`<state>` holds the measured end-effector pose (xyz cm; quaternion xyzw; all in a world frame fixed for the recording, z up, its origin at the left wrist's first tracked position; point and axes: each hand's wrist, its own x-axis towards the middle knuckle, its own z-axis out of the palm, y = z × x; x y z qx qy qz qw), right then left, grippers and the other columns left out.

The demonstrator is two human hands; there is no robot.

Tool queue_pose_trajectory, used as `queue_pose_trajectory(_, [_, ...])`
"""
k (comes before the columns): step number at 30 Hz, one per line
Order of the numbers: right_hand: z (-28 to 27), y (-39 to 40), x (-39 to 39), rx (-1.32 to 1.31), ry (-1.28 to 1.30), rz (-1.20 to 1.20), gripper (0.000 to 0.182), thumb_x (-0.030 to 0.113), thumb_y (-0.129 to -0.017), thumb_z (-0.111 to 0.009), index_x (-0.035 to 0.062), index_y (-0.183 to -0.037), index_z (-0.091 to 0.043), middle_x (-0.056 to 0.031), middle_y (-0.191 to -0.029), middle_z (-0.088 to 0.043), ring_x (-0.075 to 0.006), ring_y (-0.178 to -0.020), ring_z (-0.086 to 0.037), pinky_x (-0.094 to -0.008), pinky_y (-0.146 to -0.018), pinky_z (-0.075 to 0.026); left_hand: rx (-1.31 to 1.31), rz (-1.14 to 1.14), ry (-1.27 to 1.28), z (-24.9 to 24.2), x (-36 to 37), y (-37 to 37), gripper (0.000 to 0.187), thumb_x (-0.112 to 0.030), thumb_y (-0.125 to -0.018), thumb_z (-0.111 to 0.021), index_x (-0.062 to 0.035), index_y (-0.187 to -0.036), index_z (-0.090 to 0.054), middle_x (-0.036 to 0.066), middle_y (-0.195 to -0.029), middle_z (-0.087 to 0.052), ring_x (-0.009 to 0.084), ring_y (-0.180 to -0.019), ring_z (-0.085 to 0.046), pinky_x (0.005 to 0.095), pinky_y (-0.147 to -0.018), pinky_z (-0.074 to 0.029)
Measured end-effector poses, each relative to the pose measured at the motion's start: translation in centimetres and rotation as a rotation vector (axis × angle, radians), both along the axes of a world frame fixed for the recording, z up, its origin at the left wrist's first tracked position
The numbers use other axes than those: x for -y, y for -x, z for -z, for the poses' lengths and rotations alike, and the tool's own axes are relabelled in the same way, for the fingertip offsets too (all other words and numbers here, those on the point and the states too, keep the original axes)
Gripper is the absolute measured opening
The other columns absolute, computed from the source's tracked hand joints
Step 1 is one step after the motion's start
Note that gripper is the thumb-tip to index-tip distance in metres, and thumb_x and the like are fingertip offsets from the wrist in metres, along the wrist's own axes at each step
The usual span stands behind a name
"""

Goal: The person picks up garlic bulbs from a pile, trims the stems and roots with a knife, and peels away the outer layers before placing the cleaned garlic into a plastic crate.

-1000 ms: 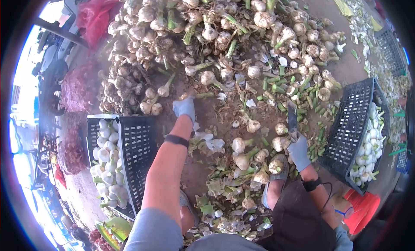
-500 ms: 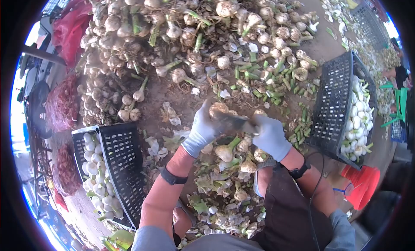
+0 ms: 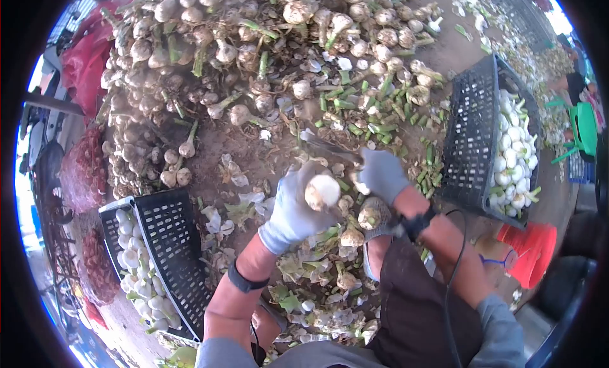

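A garlic bulb (image 3: 322, 192) with a pale, cleaned face turned up is held in my left hand (image 3: 293, 206), which wears a light glove. My right hand (image 3: 382, 174), gloved too, is closed round a knife (image 3: 331, 147). The blade points up and left, above the bulb and apart from it. Beyond both hands lies a large heap of untrimmed garlic (image 3: 209, 45) with roots and stems. Cut green stem pieces (image 3: 380, 114) are scattered to the right of the heap. Loose bulbs and peeled skins (image 3: 317, 273) lie below my hands, near my feet.
A black crate (image 3: 171, 241) of white bulbs stands tilted at the left, another black crate (image 3: 469, 133) at the right. A red bucket (image 3: 531, 254) lies at the lower right, near a green stool (image 3: 582, 128). Red mesh sacks (image 3: 85, 171) rest at far left. Another person is partly visible at far right.
The knife has swung up and away from my left hand. The bulb's pale face now shows. The view has shifted, so the surroundings appear further left and higher.
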<state>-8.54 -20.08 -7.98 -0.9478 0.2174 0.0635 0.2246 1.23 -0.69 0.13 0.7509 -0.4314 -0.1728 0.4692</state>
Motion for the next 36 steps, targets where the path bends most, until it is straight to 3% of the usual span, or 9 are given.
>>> queue_pose_trajectory(6, [-0.4,2.9,-2.1,0.219,-0.468,0.271,0.019,0.006,-0.071,-0.070,0.0003,-0.086,-0.060,-0.0178,-0.071,-0.063,-0.0362,-0.065,-0.060,-0.0384,-0.062,-0.049,0.279,-0.211,0.040,2.1,-0.1,-1.6,0.057,-0.002,-0.057,-0.075,-0.0015,-0.109,-0.053,0.009,-0.103,-0.049,0.0242,-0.097,-0.051,0.0352,-0.085,-0.046])
queue_pose_trajectory(10, [-4.4,3.2,-2.8,0.441,-0.642,0.108,0.022,0.006,-0.074,-0.071,-0.0024,-0.092,-0.062,-0.0167,-0.073,-0.063,-0.0178,-0.065,-0.059,-0.0327,-0.062,-0.047,-0.453,-0.253,0.321,2.9,0.4,1.4,0.056,0.001,-0.070,-0.072,-0.0044,-0.118,-0.044,0.008,-0.103,-0.053,0.0172,-0.092,-0.055,0.0333,-0.086,-0.049])
queue_pose_trajectory(12, [5.1,5.1,-0.9,0.339,-0.644,0.192,0.023,0.008,-0.077,-0.072,-0.0007,-0.096,-0.064,-0.0134,-0.077,-0.066,-0.0091,-0.067,-0.054,-0.0292,-0.062,-0.047,-1.014,0.002,0.621,0.3,1.1,2.2,0.062,-0.016,-0.075,-0.081,-0.0050,-0.121,-0.041,0.010,-0.104,-0.057,0.0161,-0.093,-0.057,0.0349,-0.086,-0.050])
queue_pose_trajectory(14, [6.8,6.5,0.3,0.270,-0.713,0.336,0.025,0.007,-0.078,-0.071,-0.0017,-0.100,-0.064,-0.0051,-0.083,-0.066,-0.0064,-0.070,-0.053,-0.0264,-0.063,-0.047,-0.762,0.235,0.277,2.8,0.0,-0.6,0.066,-0.006,-0.069,-0.076,-0.0002,-0.123,-0.039,0.009,-0.111,-0.053,0.0165,-0.099,-0.056,0.0284,-0.080,-0.050])
queue_pose_trajectory(16, [5.2,6.7,0.3,0.191,-0.730,0.433,0.027,0.006,-0.078,-0.071,-0.0026,-0.102,-0.063,-0.0003,-0.086,-0.064,-0.0050,-0.073,-0.052,-0.0248,-0.063,-0.047,-0.998,-0.167,0.114,5.6,-1.8,-4.7,0.068,-0.023,-0.078,-0.077,0.0037,-0.128,-0.040,0.015,-0.105,-0.055,0.0254,-0.099,-0.057,0.0381,-0.084,-0.052])
queue_pose_trajectory(20, [2.9,3.6,0.9,0.238,-0.933,0.566,0.028,0.001,-0.077,-0.073,-0.0019,-0.102,-0.062,0.0041,-0.081,-0.055,-0.0043,-0.071,-0.051,-0.0218,-0.060,-0.045,-0.063,-1.186,-0.492,15.8,-1.0,-18.4,0.071,-0.025,-0.070,-0.080,0.0080,-0.123,-0.046,0.024,-0.116,-0.055,0.0312,-0.108,-0.057,0.0395,-0.091,-0.050])
queue_pose_trajectory(24, [1.8,1.8,1.7,0.156,-0.945,0.634,0.026,0.002,-0.078,-0.072,0.0005,-0.102,-0.062,0.0025,-0.079,-0.057,-0.0059,-0.069,-0.052,-0.0232,-0.059,-0.044,-0.268,-1.178,-0.560,14.4,0.8,-19.9,0.069,-0.018,-0.063,-0.083,0.0051,-0.119,-0.050,0.020,-0.112,-0.057,0.0288,-0.103,-0.060,0.0376,-0.087,-0.052])
queue_pose_trajectory(30, [2.0,0.8,1.7,0.226,-0.754,0.412,0.030,0.008,-0.077,-0.074,0.0000,-0.103,-0.063,-0.0027,-0.078,-0.064,-0.0147,-0.064,-0.059,-0.0295,-0.060,-0.047,-0.793,-0.250,0.516,9.2,1.6,-10.9,0.076,0.019,-0.057,-0.052,-0.0098,-0.127,-0.048,0.005,-0.114,-0.058,0.0192,-0.105,-0.059,0.0301,-0.092,-0.051])
queue_pose_trajectory(36, [-4.7,-1.4,-0.4,0.444,-0.060,-0.184,0.028,0.015,-0.065,-0.079,0.0083,-0.087,-0.064,-0.0127,-0.073,-0.061,-0.0341,-0.066,-0.061,-0.0372,-0.060,-0.051,-0.824,0.040,0.225,7.4,0.9,-6.2,0.066,0.002,-0.071,-0.073,-0.0065,-0.128,-0.040,0.011,-0.108,-0.058,0.0162,-0.095,-0.060,0.0307,-0.086,-0.052])
